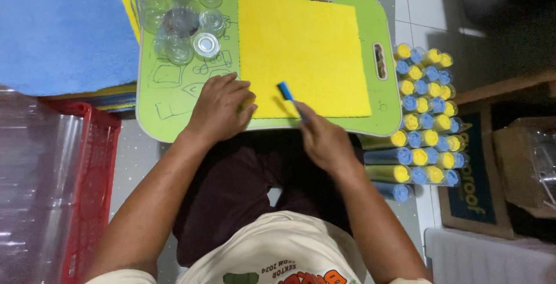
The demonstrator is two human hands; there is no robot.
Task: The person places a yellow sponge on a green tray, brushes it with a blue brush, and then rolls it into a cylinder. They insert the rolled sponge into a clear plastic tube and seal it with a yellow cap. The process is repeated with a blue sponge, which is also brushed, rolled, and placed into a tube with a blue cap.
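A yellow cloth (pixel 304 52) lies flat on a green lap board (pixel 185 95) over my knees. My left hand (pixel 220 107) rests on the board and pinches the cloth's near left corner. My right hand (pixel 324 139) is at the cloth's near edge and holds a small blue stick-like thing (pixel 285 91) that points up over the cloth. Several clear plastic cups and lids (pixel 182 20) stand on the board's far left corner.
A stack of blue and yellow cloths (pixel 61 26) lies far left. A red crate (pixel 87 174) with clear plastic is at my left. Several clear tubes holding rolled blue and yellow cloths (pixel 425 116) are piled at my right, beside a cardboard box (pixel 524 162).
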